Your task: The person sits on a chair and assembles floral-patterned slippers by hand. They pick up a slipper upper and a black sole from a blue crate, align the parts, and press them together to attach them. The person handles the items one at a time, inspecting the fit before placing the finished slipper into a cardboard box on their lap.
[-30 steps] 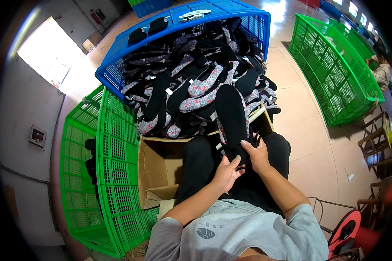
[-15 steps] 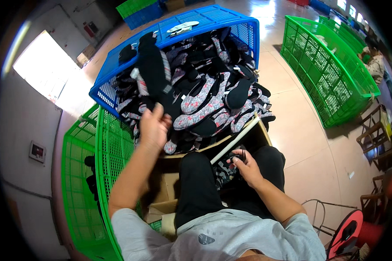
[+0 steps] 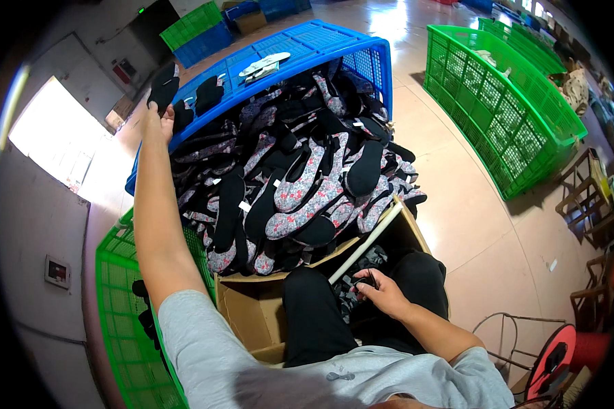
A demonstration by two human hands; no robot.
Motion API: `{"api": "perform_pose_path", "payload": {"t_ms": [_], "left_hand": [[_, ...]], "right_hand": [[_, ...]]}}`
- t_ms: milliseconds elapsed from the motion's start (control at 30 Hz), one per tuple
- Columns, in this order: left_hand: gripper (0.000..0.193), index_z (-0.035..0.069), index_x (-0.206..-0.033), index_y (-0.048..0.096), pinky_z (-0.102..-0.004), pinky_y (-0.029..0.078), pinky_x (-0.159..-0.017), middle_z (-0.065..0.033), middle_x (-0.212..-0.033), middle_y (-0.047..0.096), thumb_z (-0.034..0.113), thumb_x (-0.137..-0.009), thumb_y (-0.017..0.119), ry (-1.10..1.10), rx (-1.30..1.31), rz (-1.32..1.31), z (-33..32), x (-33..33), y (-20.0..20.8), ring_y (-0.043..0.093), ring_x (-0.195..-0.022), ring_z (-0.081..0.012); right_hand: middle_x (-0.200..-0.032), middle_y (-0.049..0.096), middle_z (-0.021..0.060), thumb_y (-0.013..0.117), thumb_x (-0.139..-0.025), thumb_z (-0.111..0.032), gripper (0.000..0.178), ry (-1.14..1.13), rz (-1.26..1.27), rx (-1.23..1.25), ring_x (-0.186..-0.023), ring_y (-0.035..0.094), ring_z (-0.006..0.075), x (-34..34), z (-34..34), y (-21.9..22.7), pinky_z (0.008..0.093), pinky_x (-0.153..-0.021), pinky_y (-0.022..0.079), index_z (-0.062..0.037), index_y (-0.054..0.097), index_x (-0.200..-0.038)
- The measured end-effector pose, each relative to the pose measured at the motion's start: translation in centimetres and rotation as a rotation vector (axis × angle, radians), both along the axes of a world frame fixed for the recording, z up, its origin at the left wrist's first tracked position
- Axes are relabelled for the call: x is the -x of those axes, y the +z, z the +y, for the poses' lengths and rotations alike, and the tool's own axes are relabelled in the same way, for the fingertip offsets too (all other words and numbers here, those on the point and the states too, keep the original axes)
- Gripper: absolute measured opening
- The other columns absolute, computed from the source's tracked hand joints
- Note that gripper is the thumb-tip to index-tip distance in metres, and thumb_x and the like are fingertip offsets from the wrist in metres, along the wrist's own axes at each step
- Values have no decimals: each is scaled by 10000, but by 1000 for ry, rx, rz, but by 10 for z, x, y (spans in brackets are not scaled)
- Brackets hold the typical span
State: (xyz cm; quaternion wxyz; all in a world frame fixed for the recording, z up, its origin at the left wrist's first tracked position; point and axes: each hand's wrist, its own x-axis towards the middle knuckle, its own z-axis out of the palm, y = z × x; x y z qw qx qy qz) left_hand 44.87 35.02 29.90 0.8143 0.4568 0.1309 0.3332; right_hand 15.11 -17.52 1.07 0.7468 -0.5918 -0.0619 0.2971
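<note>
My left hand (image 3: pixel 159 124) is stretched far out to the left end of the tipped blue crate (image 3: pixel 300 42), its fingers closed on the lower end of a black-soled slipper (image 3: pixel 164 84). Beside it, more black slippers (image 3: pixel 209 93) rest on the crate's upturned side. A big heap of cloth slippers (image 3: pixel 300 178), black with grey and red flowered patterns, spills from the crate mouth toward my knees. My right hand (image 3: pixel 383 293) stays over my lap with its fingers pinched around a small black thing (image 3: pixel 368 278), too hidden to name.
A cardboard box (image 3: pixel 256 300) and a pale rod (image 3: pixel 368 242) lie between the heap and my legs. Green crates stand at my left (image 3: pixel 126 293) and far right (image 3: pixel 498 116). White pieces (image 3: pixel 265 65) lie on the blue crate. Wooden stools (image 3: pixel 587 198) line the right.
My left hand has gone from the heap's middle up and left to the crate's far left end, carrying the slipper. My right hand has barely moved; the view has shifted slightly.
</note>
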Motion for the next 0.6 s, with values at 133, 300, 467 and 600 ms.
{"api": "perform_pose_path", "payload": {"t_ms": [133,300,467,600], "left_hand": [[457,-85,-1326,425,-385,589,-915,-229,-1222,519,195,-1004,590,-27,11,21,69,-3,-44,598,-1038,-342],[407,-47,-1334,493,-383,542,-992,-193,-1368,474,150,-992,592,-14,-239,309,6,10,-107,510,-1247,-361],[391,66,-1297,574,-344,568,-867,-121,-1195,637,248,-956,636,-55,-426,596,8,39,-119,651,-1009,-258],[295,92,-1182,609,-328,567,-763,-61,-1019,683,275,-952,637,-233,-519,740,-21,58,-133,672,-882,-197]], "right_hand": [[-1047,660,83,581,-989,-117,285,67,-21,3,-915,638,119,-1,8,-5,276,-800,523,6,541,-1244],[-1030,676,82,590,-984,-111,285,69,-46,82,-860,639,113,0,0,-16,265,-776,516,-1,547,-1244],[-1020,680,85,596,-979,-109,280,90,-29,73,-842,641,113,-3,1,-6,261,-768,515,0,553,-1234],[-1015,683,87,596,-975,-107,280,62,-24,52,-830,641,115,-2,2,-13,261,-765,515,-1,553,-1231]]}}
